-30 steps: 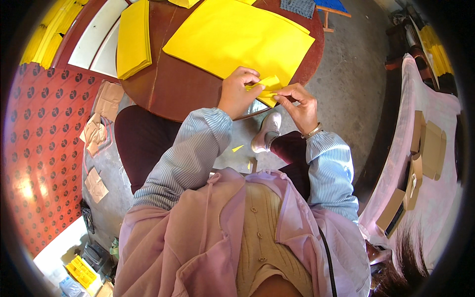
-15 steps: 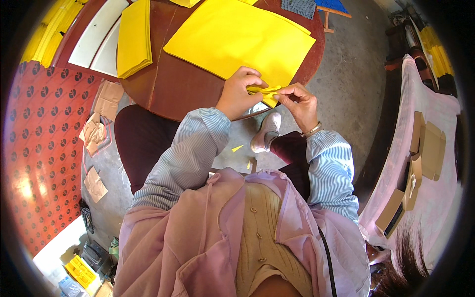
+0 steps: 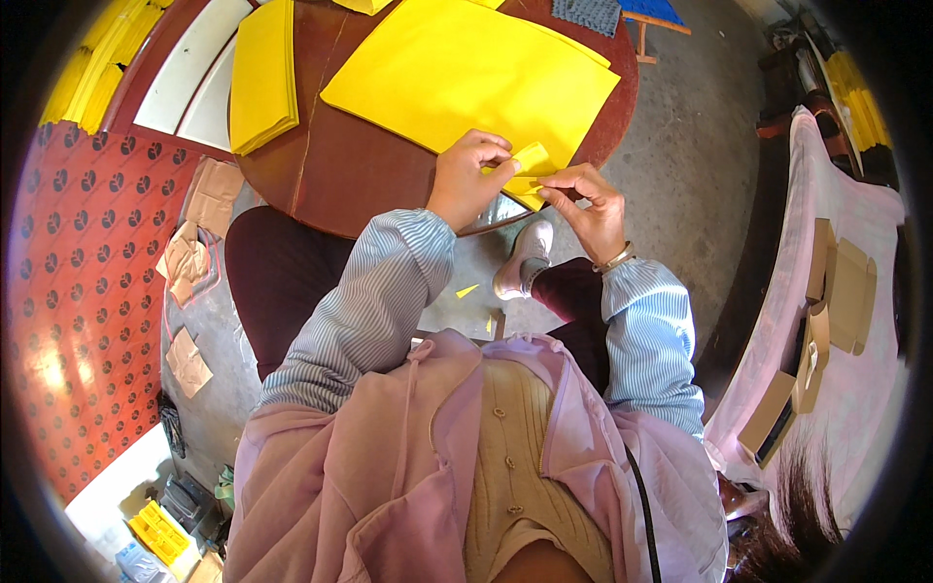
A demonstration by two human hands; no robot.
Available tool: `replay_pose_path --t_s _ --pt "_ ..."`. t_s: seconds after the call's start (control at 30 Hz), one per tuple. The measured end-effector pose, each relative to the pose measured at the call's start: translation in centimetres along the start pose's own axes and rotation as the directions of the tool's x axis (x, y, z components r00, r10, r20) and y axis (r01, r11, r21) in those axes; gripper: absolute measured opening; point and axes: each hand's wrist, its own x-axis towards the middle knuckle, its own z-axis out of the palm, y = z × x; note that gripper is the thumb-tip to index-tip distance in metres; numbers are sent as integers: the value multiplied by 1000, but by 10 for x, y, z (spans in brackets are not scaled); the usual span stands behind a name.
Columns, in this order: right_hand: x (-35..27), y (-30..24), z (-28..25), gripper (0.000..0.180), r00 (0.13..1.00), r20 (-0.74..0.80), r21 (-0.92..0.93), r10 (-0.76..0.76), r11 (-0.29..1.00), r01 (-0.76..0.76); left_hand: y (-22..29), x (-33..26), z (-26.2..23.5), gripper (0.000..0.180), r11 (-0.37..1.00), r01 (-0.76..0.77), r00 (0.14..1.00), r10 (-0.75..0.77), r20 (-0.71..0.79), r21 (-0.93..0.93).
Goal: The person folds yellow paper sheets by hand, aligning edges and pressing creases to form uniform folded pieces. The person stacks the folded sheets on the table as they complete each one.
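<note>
Over the near edge of the round brown table (image 3: 364, 180), my left hand (image 3: 469, 180) pinches a small folded yellow strip (image 3: 530, 157) between thumb and fingers. My right hand (image 3: 591, 206) has thumb and forefinger pressed together on the edge of a yellow piece (image 3: 526, 192) just below that strip. Whether the strip and this piece are one is hard to tell. Beyond both hands lies a large pile of flat yellow sheets (image 3: 476, 83), paper-like or cloth-like. A narrower folded yellow stack (image 3: 263, 78) lies on the table's left side.
Grey knitted cloth (image 3: 586, 15) sits at the table's far edge. Yellow scraps (image 3: 467, 291) lie on the floor near my shoe (image 3: 525, 257). Opened cardboard boxes (image 3: 812, 355) rest on a pink-covered surface (image 3: 855, 408) at right. Brown paper (image 3: 185, 260) lies at left.
The yellow strip at my left fingers now stands raised and turned upward, where it lay flatter between both hands before. My fingertips have shifted only slightly.
</note>
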Motion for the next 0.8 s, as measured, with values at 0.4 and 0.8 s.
replay_pose_path --t_s 0.4,0.8 --pt "2 -6 -3 16 999 36 -61 15 998 -13 3 -4 -4 15 996 -32 999 30 23 87" --pt "-1 10 0 12 974 33 151 225 962 -227 -6 -5 -17 17 988 -151 975 141 173 44"
